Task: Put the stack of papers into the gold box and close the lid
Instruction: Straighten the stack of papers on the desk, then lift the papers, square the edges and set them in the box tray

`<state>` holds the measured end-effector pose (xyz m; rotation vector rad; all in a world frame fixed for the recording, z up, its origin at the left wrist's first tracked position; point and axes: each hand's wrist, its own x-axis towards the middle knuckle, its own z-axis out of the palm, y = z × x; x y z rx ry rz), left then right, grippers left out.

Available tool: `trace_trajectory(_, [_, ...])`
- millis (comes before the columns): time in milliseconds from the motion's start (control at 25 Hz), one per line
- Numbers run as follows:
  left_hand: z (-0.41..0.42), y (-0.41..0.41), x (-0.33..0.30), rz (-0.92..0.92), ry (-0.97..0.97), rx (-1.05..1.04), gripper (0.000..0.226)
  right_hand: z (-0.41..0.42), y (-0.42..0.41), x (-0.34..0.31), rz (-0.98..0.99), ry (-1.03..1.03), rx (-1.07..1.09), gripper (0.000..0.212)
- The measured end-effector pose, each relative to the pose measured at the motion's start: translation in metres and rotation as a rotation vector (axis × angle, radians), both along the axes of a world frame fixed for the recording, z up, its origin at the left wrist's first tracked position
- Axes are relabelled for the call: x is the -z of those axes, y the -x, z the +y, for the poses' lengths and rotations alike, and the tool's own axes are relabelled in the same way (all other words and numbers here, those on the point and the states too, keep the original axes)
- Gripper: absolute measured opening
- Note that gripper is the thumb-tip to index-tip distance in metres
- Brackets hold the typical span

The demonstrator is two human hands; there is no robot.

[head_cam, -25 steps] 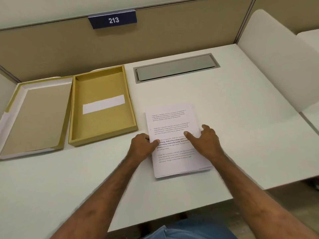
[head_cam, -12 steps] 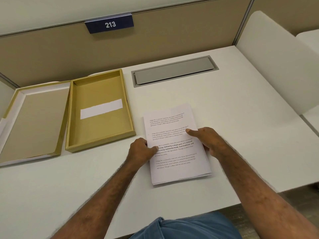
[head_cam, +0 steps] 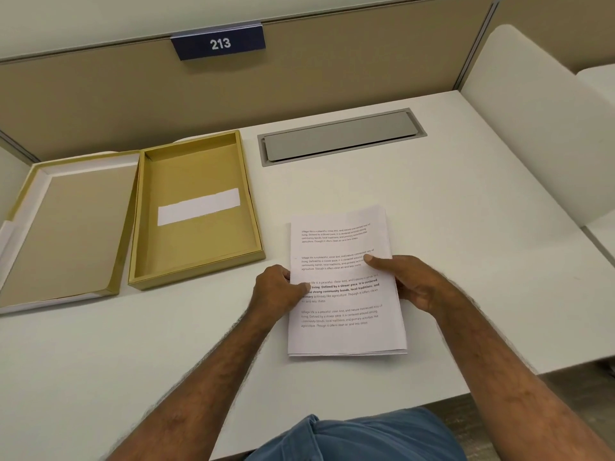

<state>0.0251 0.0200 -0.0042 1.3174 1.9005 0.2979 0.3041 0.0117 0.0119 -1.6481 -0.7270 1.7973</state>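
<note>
Two hands on it now: your left hand (head_cam: 278, 289) pinches the left edge of the stack of papers (head_cam: 344, 284), thumb on top, and your right hand (head_cam: 411, 282) is clamped on the right edge the same way. The stack sits just to the right of the gold box (head_cam: 196, 211), near its front corner, on the white table (head_cam: 432, 201). The box is open, and its lid (head_cam: 63, 227) lies upturned, touching the box's left wall.

Watch the bottom edge of the stack: the sheets look slightly fanned there, so a loose grip on the carry could let lower pages slide out. The fit looks close too. Come in tilted or skewed and a corner could catch the box's right wall and buckle the sheets. A white strip (head_cam: 198, 206) lies on the box floor; the papers will land on it.

Your fingers under the stack are hidden, so you can't tell whether it is lifted or flat on the table. How thick it is doesn't show. The lid's left edge runs out of view, and the print on the top sheet is too small to read fully.
</note>
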Motion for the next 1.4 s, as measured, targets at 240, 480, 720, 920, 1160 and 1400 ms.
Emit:
trace_trajectory(240, [0.002,0.004,0.001,-0.087,0.018,-0.001,0.040,-0.008,0.008,0.007,0.027,-0.074,0.071,0.041])
trace_trajectory(480, [0.005,0.017,-0.011,-0.424,0.093,-0.130,0.057,-0.014,0.012,-0.012,0.050,-0.226,0.119,0.040])
trace_trajectory(720, [0.016,0.005,-0.047,-0.746,-0.216,0.010,0.046,-0.014,0.004,-0.047,0.177,-0.522,0.068,0.042])
trace_trajectory(920, [0.033,-0.001,-0.084,-0.878,-0.559,0.113,0.038,-0.003,-0.002,-0.076,0.144,-0.781,0.059,0.041])
trace_trajectory(1160, [0.021,0.001,-0.046,-0.876,-0.583,0.204,0.039,-0.008,0.008,-0.047,-0.047,-0.728,0.037,0.052])
trace_trajectory(1400, [0.017,0.005,-0.026,-0.813,-0.553,0.255,0.074,-0.015,0.015,-0.032,-0.027,-0.756,0.085,0.052])
